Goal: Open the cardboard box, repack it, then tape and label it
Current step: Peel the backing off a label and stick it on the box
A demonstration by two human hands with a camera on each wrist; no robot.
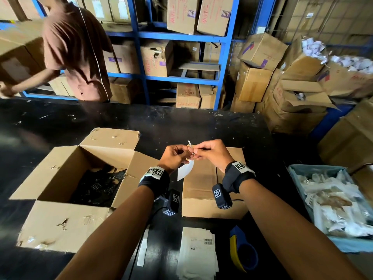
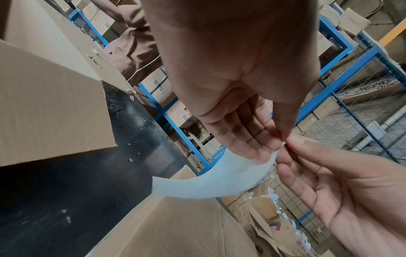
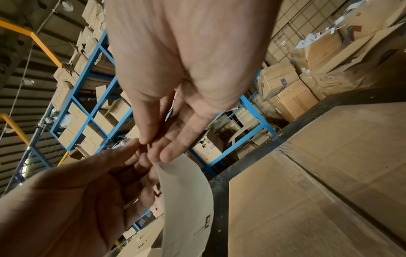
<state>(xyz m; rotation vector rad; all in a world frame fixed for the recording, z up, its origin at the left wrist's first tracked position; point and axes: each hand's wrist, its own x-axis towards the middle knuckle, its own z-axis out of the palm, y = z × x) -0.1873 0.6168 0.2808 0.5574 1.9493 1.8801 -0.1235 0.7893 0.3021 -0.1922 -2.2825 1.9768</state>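
While a curled white label [image 1: 185,170] is held above the closed cardboard box [image 1: 203,190], its top corner is pinched between the left hand [image 1: 175,156] and the right hand [image 1: 212,153]. Just left, an open box [image 1: 66,190] is seen on the black table [image 1: 181,122].

The open box [image 1: 60,225] and the closed box [image 1: 203,190] are matt brown corrugated cardboard, the open one's flaps torn and scuffed. The label [image 1: 186,170] is thin, smooth white paper, curling. The tabletop [image 1: 141,120] is black, scratched, faintly glossy. The shelving [image 1: 224,73] is blue-painted metal.
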